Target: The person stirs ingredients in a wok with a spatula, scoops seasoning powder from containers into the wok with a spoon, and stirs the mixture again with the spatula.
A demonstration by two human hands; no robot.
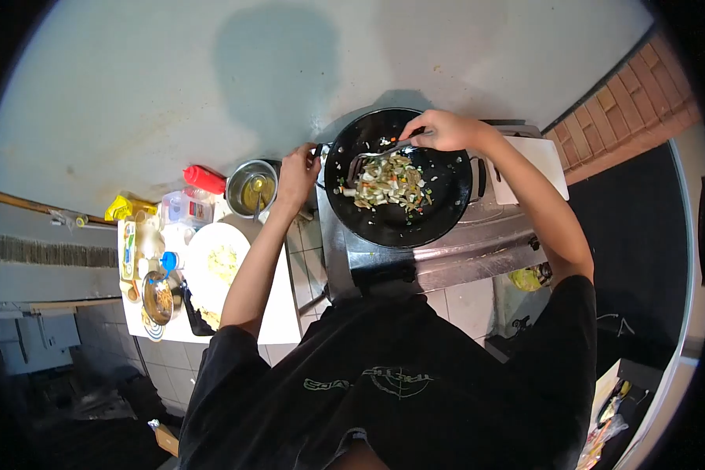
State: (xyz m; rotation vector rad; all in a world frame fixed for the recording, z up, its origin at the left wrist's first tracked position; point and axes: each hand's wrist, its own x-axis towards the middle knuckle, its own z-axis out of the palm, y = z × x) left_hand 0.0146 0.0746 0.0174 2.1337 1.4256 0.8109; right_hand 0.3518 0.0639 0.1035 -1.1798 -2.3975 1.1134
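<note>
A black wok (439, 211) with two side handles sits on the metal stove (478, 254). Chopped vegetables (392, 184), pale strips with bits of green and orange, are heaped in its middle, and small pieces cling to the sides. My left hand (296, 176) is closed around the wok's left handle (319, 150). Over the wok's upper right, my right hand (444, 130) grips the handle of a spatula (380, 150). The spatula's head rests among the food toward the wok's left side, partly covered by it.
Left stands a white table (278, 325) holding a metal pot (247, 188), a red squeeze bottle (204, 179), a plastic tub (182, 210), a white plate (204, 266) and a bowl of orange shreds (159, 304). A white board (536, 168) lies right of the wok. A wall rises behind.
</note>
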